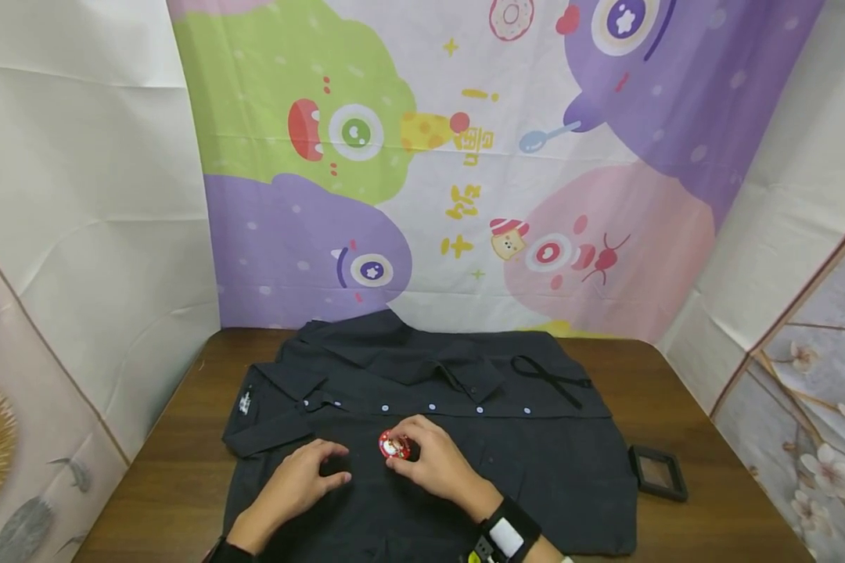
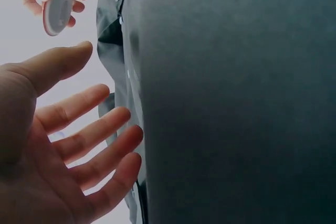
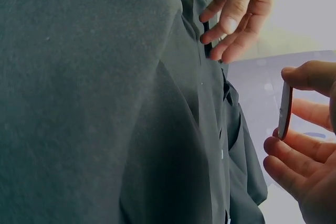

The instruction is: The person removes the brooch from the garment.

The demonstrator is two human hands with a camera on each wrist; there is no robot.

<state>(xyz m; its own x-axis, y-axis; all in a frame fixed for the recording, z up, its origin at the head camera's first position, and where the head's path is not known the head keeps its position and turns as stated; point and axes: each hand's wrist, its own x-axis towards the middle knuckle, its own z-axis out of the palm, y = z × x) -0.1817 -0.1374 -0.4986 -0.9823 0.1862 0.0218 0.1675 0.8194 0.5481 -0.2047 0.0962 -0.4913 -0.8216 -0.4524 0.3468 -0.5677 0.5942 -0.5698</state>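
Observation:
A black button-up shirt (image 1: 535, 453) lies spread flat on a brown wooden table (image 1: 704, 407), with small white buttons in a row along its placket. My right hand (image 1: 433, 463) pinches a small round red badge (image 1: 394, 446) just above the shirt's middle. The right wrist view shows the badge (image 3: 285, 111) edge-on between thumb and fingers. My left hand (image 1: 303, 478) rests on the shirt a little to the left of it, and its fingers (image 2: 100, 135) stretch out straight beside the cloth, holding nothing. The badge's pale back (image 2: 56, 9) shows in the left wrist view.
A small black square frame (image 1: 658, 471) lies on the table right of the shirt. A black strap (image 1: 549, 379) lies on the shirt's far right. A cartoon-printed backdrop (image 1: 465, 156) rises behind the table, and white sheets close both sides.

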